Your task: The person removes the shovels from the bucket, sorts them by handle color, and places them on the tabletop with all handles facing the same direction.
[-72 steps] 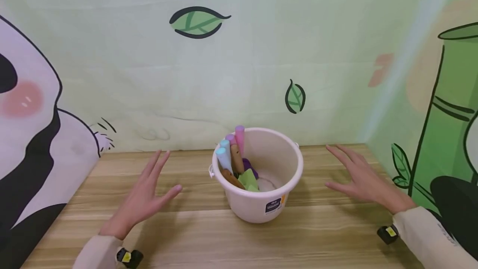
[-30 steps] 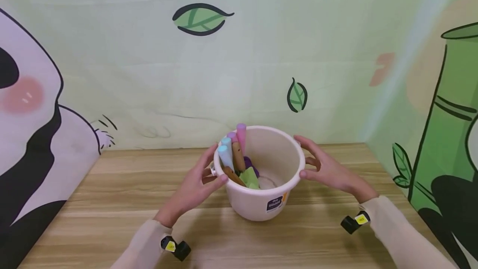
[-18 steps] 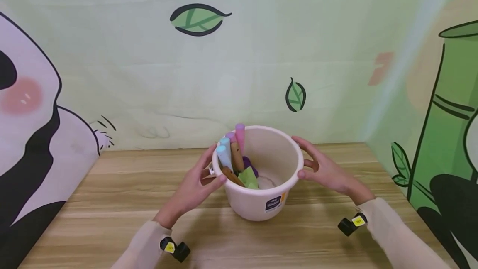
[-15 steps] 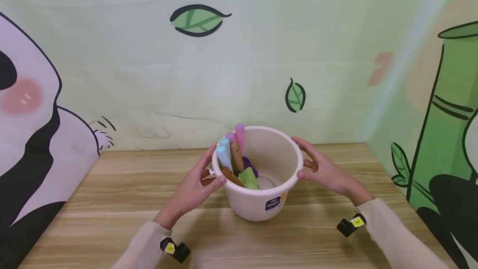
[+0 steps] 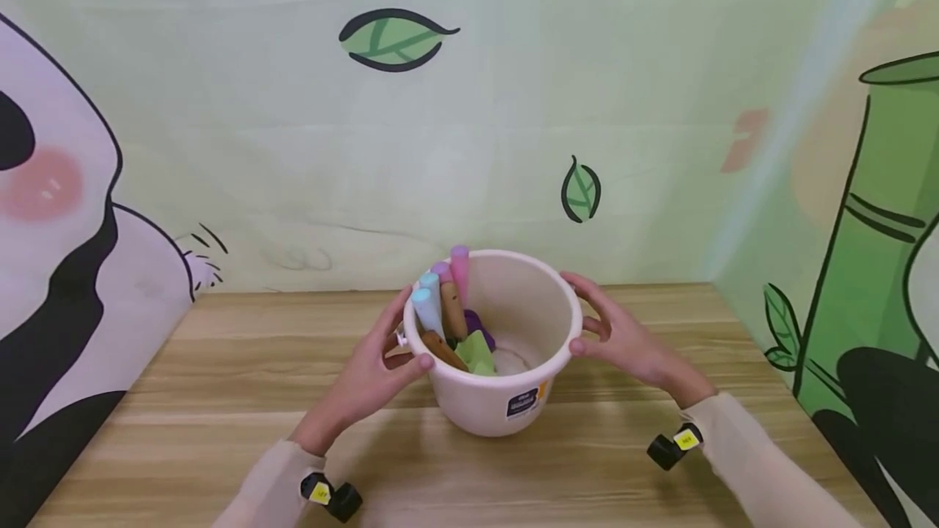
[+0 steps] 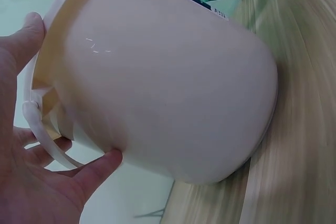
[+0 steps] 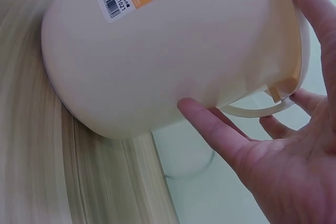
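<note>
A white plastic bucket (image 5: 469,410) stands upright on the wooden table in the head view. My left hand (image 5: 367,377) holds its left side, with the thumb on the rim and the fingers behind. On the opposite side my right hand (image 5: 623,345) grips the rim the same way. Both wrist views show fingertips touching the bucket wall near the bail handle (image 6: 47,140). Inside, against the left wall, lean light blue sticks (image 5: 429,312), a pink stick (image 5: 460,271) and brown pieces (image 5: 453,312). A light green piece (image 5: 477,354) and a purple piece (image 5: 477,328) lie lower down.
The wood-grain table (image 5: 242,398) runs back to a pale green cloth backdrop (image 5: 499,104) printed with leaves. A printed panda (image 5: 66,267) is at the left and printed bamboo (image 5: 858,267) at the right. A small black camera sits on each wrist.
Both hands, first held apart on either side, have come in and taken hold of the bucket's rim. Over the last half second the bucket and hands have shifted slightly left.
</note>
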A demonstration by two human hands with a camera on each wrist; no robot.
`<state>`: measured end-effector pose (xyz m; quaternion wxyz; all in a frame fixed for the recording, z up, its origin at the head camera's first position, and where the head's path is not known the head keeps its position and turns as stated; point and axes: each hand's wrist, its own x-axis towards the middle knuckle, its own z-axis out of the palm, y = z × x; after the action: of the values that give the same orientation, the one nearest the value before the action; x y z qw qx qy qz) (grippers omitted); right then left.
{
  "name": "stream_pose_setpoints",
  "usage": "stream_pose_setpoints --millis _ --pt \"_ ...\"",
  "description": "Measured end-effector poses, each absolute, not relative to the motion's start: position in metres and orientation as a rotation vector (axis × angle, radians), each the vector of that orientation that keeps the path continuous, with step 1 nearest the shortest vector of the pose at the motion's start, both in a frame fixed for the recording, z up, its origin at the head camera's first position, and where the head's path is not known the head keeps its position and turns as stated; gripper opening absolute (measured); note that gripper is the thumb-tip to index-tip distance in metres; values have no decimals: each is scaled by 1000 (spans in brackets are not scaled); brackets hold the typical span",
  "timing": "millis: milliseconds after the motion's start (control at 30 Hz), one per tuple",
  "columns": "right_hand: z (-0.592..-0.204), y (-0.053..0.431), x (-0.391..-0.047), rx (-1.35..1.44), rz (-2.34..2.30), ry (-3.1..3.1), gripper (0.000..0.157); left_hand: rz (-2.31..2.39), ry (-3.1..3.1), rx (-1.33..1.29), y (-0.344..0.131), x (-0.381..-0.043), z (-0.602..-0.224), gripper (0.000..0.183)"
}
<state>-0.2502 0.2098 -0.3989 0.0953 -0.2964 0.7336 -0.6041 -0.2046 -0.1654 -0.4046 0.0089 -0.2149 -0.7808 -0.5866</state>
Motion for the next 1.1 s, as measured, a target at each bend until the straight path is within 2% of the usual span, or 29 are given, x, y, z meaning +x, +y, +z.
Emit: stream_pose_setpoints --millis 400,1100 --pt "-399 178 -251 -901 -1780 2147 92 -1752 -2440 -656 -196 -196 -409 86" --pt "-402 110 -248 -954 -1725 2139 102 -1744 -2446 -569 -256 -164 -403 83"
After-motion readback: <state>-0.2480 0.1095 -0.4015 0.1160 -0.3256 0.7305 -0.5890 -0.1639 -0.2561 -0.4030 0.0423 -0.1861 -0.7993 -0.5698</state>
